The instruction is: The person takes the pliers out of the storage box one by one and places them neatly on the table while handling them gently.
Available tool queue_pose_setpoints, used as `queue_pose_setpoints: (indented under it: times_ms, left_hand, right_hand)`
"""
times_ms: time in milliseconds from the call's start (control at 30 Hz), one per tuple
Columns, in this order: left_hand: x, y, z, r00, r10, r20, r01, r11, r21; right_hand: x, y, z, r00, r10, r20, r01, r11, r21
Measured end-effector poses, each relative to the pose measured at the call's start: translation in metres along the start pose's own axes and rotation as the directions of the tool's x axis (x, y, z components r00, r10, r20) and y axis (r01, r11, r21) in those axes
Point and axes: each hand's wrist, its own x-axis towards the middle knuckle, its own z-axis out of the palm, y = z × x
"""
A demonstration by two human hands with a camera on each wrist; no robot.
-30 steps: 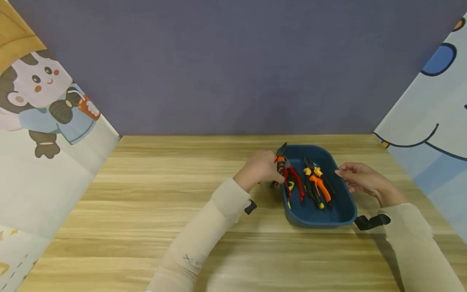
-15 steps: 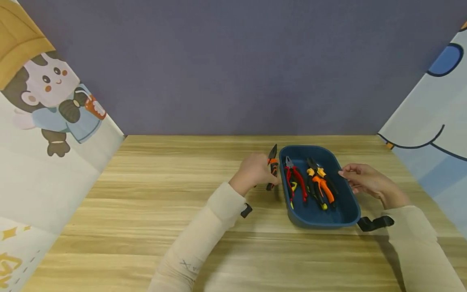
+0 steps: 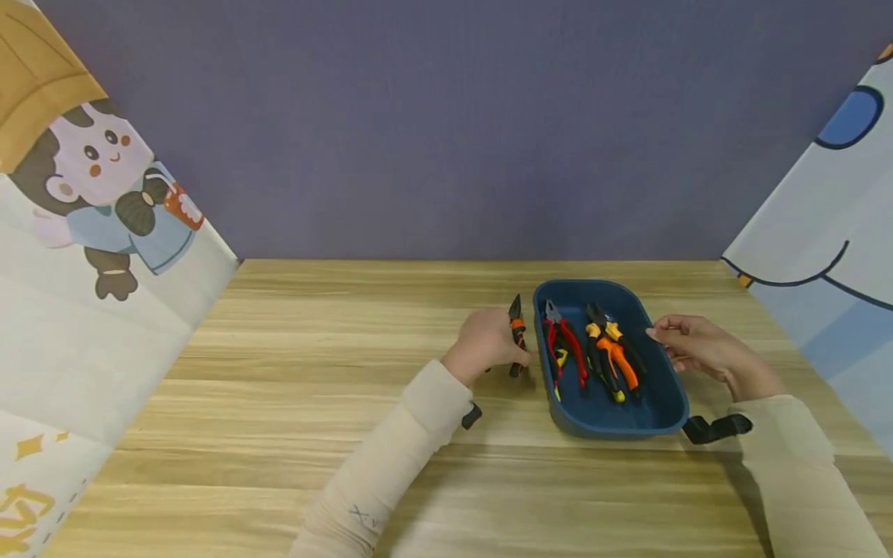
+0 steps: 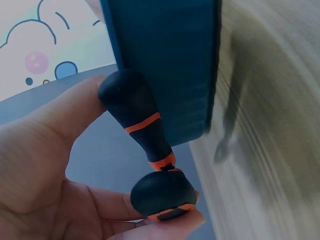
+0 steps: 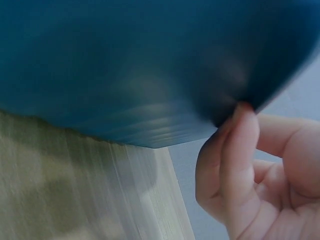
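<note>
Black-and-orange pliers [image 3: 517, 333] are in my left hand [image 3: 488, 341], just left of the blue bin [image 3: 593, 425], jaws pointing away from me. In the left wrist view, the thumb lies on one pliers handle [image 4: 131, 97] and the fingers support the other, with the handles spread apart. My right hand [image 3: 711, 353] pinches the bin's right rim; the right wrist view shows its fingertips [image 5: 243, 112] at the edge of the wall. Inside the bin lie red-handled pliers [image 3: 572, 353], with a yellow-and-red tool partly under them, and orange-handled pliers [image 3: 617, 360] overlapping yellow-and-black pliers [image 3: 597, 360].
The bin stands on a wood-grain table [image 3: 314, 387], toward its right side. A dark grey panel [image 3: 446, 132] rises along the back edge. Cartoon-printed panels [image 3: 42, 325] flank the left and right.
My left hand has carried the black-and-orange pliers from over the bin's left rim to beside it, leftward and lower. The right hand keeps its place at the rim.
</note>
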Motion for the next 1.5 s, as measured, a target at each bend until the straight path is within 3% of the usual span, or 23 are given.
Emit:
queue_pose_setpoints:
  times_ms: [533, 867, 1033, 1333, 1500]
  left_hand:
    - [0.009, -0.012, 0.014, 0.996, -0.076, 0.036, 0.075, 0.997, 0.023]
    - [0.008, -0.012, 0.02, 0.997, -0.08, 0.014, 0.08, 0.997, 0.005]
    - [0.009, -0.008, 0.024, 0.997, -0.073, -0.01, 0.073, 0.996, 0.057]
    - [0.015, -0.005, 0.033, 0.993, -0.119, 0.001, 0.118, 0.982, 0.149]
    - [0.014, -0.003, 0.036, 0.995, -0.104, -0.008, 0.104, 0.979, 0.177]
  right_hand:
    - [0.002, 0.002, -0.001, 1.0, 0.008, 0.004, -0.008, 1.0, 0.014]
    - [0.001, 0.0, -0.002, 1.0, 0.02, 0.007, -0.02, 1.0, 0.001]
    - [0.002, -0.001, -0.001, 1.0, 0.03, 0.006, -0.03, 1.0, -0.001]
    - [0.002, 0.001, -0.002, 1.0, 0.017, 0.006, -0.017, 1.0, -0.009]
    - [0.002, 0.002, -0.003, 1.0, 0.017, 0.006, -0.017, 1.0, -0.011]
